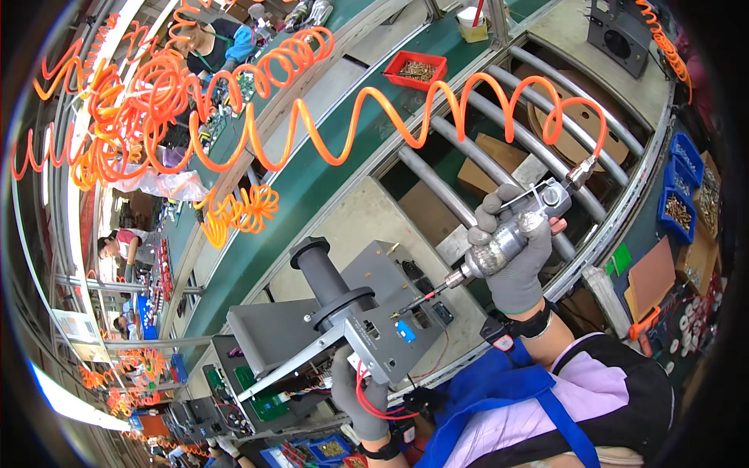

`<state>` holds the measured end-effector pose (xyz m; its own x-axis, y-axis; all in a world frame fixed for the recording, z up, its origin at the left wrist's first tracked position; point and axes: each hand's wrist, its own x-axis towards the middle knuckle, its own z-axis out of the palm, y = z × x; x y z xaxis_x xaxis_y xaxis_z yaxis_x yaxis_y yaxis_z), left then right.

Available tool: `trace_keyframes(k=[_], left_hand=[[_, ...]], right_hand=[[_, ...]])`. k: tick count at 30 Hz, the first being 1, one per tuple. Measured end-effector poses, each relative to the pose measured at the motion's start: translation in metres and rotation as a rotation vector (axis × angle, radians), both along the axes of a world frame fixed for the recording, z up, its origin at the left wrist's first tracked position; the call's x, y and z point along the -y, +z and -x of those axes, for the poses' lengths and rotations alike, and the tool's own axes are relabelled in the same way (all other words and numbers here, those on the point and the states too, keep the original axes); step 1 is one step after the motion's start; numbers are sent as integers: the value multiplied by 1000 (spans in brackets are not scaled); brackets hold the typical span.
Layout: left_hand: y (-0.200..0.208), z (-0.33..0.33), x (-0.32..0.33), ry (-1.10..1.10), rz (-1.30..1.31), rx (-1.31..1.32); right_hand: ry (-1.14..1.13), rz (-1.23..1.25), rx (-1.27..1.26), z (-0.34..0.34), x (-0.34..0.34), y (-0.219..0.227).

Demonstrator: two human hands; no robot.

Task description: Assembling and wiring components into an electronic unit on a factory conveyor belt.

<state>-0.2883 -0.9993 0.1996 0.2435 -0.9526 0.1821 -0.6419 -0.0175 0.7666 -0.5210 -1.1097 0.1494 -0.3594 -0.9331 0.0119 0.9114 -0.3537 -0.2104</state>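
At the grey housing (388, 352), air screwdriver (495, 251) in right hand (521, 276)

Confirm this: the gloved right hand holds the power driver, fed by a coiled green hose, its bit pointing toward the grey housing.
Wrong on the colour: the head view shows the coiled hose is orange, not green. The gloved right hand does hold the power driver, its bit pointing toward the grey housing.

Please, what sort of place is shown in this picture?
It looks like a factory assembly line: orange coiled hoses stretch above a green conveyor belt, and the right hand holds a power tool.
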Motion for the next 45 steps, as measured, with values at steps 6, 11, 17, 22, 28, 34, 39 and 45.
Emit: trace_keyframes(k=[6, 11, 17, 22, 28, 34, 39, 45], left_hand=[[4, -9, 5, -84, -167, -291], [-6, -20, 4, -173, -71, -226], [-25, -38, 1, -279, 72, 4], [-37, -46, 1, -386, 53, -177], [-32, -47, 6, -393, 78, -121], [-24, -45, 3, -418, -21, -81], [-17, -43, 9, -382, -72, -114], [-24, -46, -26, -30, -57, -617]], right_hand=[[81, -2, 67, -4, 8, -1], [16, -111, -21, -14, 15, -3], [119, -164, 15, -17, 27, -3], [153, -86, 20, -21, 29, -5], [178, -20, 134, -24, 28, -3], [151, -132, 94, -13, 24, -11], [323, 6, 54, -2, 21, -24], [62, 29, 88, 25, 14, -17]])
